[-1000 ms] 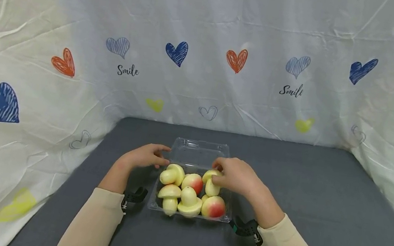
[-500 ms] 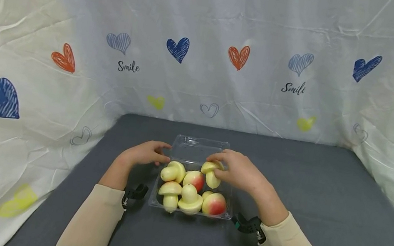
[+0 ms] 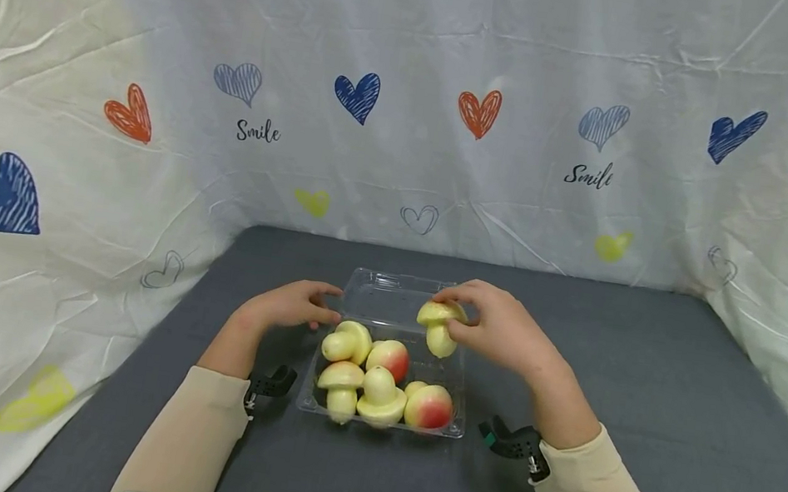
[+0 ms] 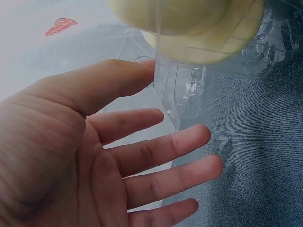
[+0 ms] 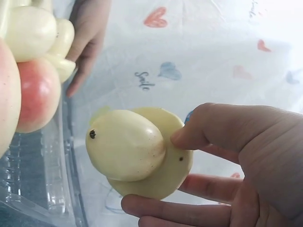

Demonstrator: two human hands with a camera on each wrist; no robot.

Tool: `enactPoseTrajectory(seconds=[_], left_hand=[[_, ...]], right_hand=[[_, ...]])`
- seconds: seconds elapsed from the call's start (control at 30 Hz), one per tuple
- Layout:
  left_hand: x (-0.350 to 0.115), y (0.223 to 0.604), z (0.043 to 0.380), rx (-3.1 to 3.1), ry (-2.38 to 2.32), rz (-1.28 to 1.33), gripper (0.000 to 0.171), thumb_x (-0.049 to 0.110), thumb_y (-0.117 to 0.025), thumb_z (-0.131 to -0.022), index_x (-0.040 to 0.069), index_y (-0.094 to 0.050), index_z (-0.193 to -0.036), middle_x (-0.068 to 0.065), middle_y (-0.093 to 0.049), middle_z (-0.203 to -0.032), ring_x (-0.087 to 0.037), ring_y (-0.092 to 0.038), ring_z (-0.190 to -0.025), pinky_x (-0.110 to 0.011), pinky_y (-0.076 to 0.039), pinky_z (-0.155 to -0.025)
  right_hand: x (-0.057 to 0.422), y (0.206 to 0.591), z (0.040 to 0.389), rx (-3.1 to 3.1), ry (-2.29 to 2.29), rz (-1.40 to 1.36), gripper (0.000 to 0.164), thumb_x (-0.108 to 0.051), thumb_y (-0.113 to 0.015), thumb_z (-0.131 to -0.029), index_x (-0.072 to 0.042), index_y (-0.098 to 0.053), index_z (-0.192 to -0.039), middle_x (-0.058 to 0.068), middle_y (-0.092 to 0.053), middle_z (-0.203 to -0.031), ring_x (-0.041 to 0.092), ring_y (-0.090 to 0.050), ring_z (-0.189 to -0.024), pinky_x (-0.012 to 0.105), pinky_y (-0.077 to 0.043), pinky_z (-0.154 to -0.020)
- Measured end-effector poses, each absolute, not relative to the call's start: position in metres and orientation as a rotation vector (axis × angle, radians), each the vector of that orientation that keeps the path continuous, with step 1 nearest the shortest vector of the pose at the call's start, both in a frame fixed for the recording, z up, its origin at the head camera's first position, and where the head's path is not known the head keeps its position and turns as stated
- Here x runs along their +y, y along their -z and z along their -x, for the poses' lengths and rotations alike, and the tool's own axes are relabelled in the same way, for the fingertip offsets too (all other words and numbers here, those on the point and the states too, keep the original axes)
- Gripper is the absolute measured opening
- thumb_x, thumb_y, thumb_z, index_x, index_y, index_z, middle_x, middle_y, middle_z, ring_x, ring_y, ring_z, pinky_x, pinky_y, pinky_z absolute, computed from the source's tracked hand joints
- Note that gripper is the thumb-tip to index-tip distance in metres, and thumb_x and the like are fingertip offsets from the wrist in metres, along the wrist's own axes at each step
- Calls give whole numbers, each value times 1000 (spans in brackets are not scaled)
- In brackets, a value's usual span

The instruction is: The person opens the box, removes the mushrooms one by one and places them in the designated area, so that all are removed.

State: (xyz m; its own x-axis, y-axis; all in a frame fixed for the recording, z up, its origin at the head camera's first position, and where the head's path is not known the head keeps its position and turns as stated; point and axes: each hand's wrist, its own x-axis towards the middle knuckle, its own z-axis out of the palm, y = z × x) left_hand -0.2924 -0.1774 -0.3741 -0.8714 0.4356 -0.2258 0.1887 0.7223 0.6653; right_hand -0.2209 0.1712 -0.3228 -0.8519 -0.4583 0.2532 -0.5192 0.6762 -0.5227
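Observation:
My right hand [image 3: 503, 329] pinches a pale yellow toy mushroom [image 3: 441, 328] by its cap, raised over the back right of a clear plastic box [image 3: 456, 423]. In the right wrist view the mushroom's rounded stem [image 5: 123, 146] points away from the palm, a dark spot on its end. Several more mushrooms of this kind sit in the box, two with pink-red caps, such as the mushroom [image 3: 428, 407] at front right. My left hand [image 3: 287, 303] is beside the box's left rear corner, fingers spread, thumb tip right at the plastic wall [image 4: 165, 85].
The box's hinged lid [image 3: 394, 301] lies folded back behind it. A dark grey cloth [image 3: 642, 415] covers the table. White curtains with printed hearts [image 3: 477, 113] hang behind and at both sides. Each wrist wears a black strap [image 3: 514, 441].
My right hand has lifted the mushroom from the back right of the box, first slightly left, then up and right. The left hand stays at the box's left corner.

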Motion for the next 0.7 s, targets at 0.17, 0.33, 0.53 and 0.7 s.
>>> enactPoseTrajectory(seconds=[0.17,0.33,0.53,0.7], left_hand=[[-177,373,291,2557,-930,-483,67,36,-65,-103,7,-39,-158,-16,-63,-131,-26,-66,-97,-57,-47,-97],[-178,373,292,2554,-924,-480,68,36,-66,-103,6,-39,-157,-16,-63,-132,-26,-66,-98,-57,-47,-97],[-178,374,294,2555,-922,-485,68,38,-65,-103,7,-39,-158,-16,-63,-131,-26,-66,-97,-56,-47,-96],[-178,375,294,2560,-913,-482,67,37,-64,-103,6,-38,-158,-15,-64,-130,-25,-66,-96,-55,-48,-95]], right_hand=[[176,318,219,-2729,-1006,-804,31,-12,-71,-95,-19,-73,-124,-2,-65,-121,19,-63,-103,38,-56,-82],[179,315,218,-2731,-1057,-794,33,-11,-70,-96,-18,-72,-128,0,-63,-127,22,-64,-107,40,-57,-85],[184,313,219,-2709,-1127,-815,33,-10,-70,-96,-17,-72,-128,-1,-64,-129,19,-61,-112,39,-57,-86],[190,310,220,-2675,-1180,-818,31,-10,-72,-96,-17,-72,-126,-2,-66,-128,18,-60,-112,40,-56,-84]])
